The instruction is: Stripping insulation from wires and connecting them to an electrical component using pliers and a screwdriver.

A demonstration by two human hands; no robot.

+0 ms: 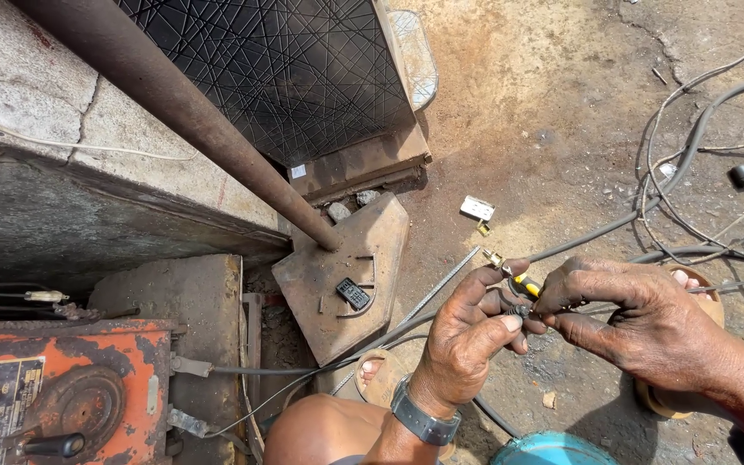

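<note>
My left hand, with a dark watch on its wrist, pinches a small black cable end with a brass fitting at its tip. My right hand grips a tool with a yellow and black handle, pressed against that cable end. Both hands meet over the dirt ground. A grey cable runs from the hands up to the right.
A rusty pipe slants into a metal base plate with a small black block on it. An orange welding machine sits at lower left. Loose cables, a white socket piece, and a black cap lie on the ground.
</note>
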